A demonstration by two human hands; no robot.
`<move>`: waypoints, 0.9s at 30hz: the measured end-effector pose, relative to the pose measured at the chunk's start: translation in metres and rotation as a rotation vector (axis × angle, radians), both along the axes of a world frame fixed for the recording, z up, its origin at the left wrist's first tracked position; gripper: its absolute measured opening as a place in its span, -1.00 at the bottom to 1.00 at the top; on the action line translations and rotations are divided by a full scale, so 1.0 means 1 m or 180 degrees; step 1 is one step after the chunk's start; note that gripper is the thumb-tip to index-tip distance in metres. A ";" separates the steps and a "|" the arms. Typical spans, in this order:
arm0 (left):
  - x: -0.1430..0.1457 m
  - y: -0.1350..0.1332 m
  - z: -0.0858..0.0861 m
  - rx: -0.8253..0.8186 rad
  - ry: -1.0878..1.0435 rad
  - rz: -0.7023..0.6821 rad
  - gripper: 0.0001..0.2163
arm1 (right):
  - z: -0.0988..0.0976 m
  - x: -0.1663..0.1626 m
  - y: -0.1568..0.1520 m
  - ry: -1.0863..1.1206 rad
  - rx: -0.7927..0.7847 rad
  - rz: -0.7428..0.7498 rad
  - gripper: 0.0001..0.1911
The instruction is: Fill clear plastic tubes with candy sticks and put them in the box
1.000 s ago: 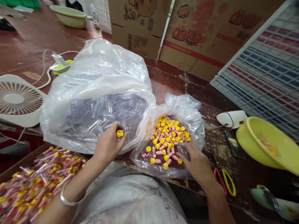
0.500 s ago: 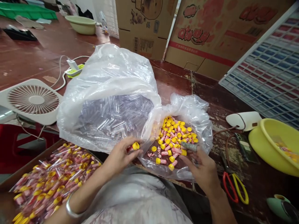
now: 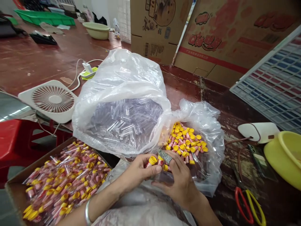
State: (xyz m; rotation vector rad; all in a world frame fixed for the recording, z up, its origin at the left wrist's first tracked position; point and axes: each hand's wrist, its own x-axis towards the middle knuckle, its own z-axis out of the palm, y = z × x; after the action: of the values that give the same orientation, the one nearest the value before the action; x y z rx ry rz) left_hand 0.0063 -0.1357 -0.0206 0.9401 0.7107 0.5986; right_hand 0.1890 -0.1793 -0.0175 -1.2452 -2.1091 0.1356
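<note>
My left hand is closed around a small pink-patterned piece with a yellow cap, cap upward. My right hand meets it just above my lap, fingers bent around another yellow-capped piece. A grey speckled wrap covers one right finger and hides part of a third yellow cap between the hands. Behind them, a pile of yellow-capped pink pieces lies on a clear plastic bag. A large open bag holds many clear plastic tubes.
At left, a cardboard box holds many filled tubes with yellow caps. A white fan and a red stool are beyond it. On the right lie scissors, a phone and a yellow basin.
My right hand has moved left from the pile to meet my left hand, carrying a yellow-capped piece. The view has shifted left, so the surroundings appear farther right.
</note>
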 end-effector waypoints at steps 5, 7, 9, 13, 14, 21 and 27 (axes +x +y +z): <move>0.009 0.003 -0.007 -0.0413 -0.0336 0.0028 -0.59 | -0.009 -0.019 0.000 -0.0152 0.0133 -0.0057 -0.45; 0.002 0.012 -0.005 -0.0080 0.0047 -0.0033 -0.65 | -0.004 -0.011 0.002 -0.0353 -0.0058 0.0153 -0.32; -0.014 0.025 -0.001 0.0711 0.0953 0.0202 -0.76 | 0.001 0.010 0.006 -0.0528 -0.0187 0.0005 -0.26; -0.051 0.059 0.001 0.2726 0.3732 0.0704 -0.86 | -0.003 0.077 0.004 -0.0765 -0.0060 -0.1416 -0.66; -0.058 0.067 -0.001 0.3001 0.4302 0.0555 -0.84 | -0.006 0.091 0.001 -0.0943 -0.0157 -0.1596 -0.72; -0.065 0.090 -0.022 0.3522 0.5193 -0.0044 -0.73 | -0.031 0.109 -0.017 -0.1885 -0.0769 -0.1741 -0.92; -0.069 0.076 -0.014 0.2041 0.2964 0.1223 -0.69 | -0.034 0.110 -0.014 -0.1440 -0.0285 -0.1884 -0.84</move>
State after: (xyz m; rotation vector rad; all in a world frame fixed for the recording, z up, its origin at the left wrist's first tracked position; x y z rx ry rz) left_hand -0.0625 -0.0593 -0.0348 1.7336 1.6093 0.7364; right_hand 0.2986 -0.1930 -0.0513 -2.0484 -1.9974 -0.3467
